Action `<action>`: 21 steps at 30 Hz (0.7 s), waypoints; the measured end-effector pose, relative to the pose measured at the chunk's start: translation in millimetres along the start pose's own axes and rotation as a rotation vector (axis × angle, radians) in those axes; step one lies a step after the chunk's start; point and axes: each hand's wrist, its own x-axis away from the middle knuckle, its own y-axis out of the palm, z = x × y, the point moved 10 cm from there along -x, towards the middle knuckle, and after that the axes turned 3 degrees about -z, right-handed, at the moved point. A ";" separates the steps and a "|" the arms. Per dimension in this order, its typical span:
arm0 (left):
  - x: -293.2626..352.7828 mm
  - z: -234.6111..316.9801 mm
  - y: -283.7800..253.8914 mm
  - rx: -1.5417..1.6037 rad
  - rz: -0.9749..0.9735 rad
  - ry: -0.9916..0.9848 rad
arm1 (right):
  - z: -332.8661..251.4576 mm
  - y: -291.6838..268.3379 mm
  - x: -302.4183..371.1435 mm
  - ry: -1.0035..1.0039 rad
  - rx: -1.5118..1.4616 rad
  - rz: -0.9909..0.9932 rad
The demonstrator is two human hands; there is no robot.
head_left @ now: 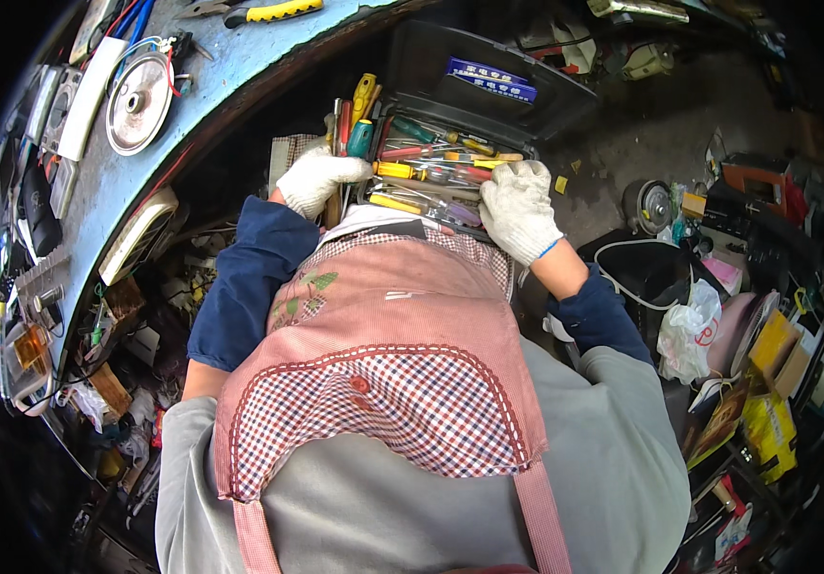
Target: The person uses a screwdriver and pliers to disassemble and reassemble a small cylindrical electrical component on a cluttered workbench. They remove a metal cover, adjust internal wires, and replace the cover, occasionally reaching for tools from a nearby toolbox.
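An open black toolbox (402,115) lies in front of my lap, filled with screwdrivers (431,153) with red, yellow and green handles. At its left side my left hand (311,180), in a white knit glove, is closed around a bunch of screwdrivers (359,139). Their yellow, green and red handles stick up past the thumb. My right hand (519,206), gloved the same way, rests at the box's right end with fingers curled in. Whatever sits under those fingers is hidden. The raised lid (489,48) has blue labels inside.
A blue workbench (192,115) curves along the left, bearing a round metal disc part (139,103) and yellow-handled pliers (273,11). To the right stand a black bucket (642,273), a white plastic bag (690,330) and a motor-like round part (648,206). Clutter covers the floor on both sides.
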 end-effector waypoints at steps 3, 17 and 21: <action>4.4 3.7 3.3 -0.006 -0.004 -0.009 | 4.6 -14.8 -2.8 0.009 -0.086 -0.051; -3.5 -5.7 13.6 0.070 -0.080 -0.002 | 61.5 -157.3 -3.9 0.480 -1.408 0.752; 1.4 7.3 8.2 -0.077 -0.037 0.085 | -6.3 -171.0 -116.2 0.359 -1.352 0.703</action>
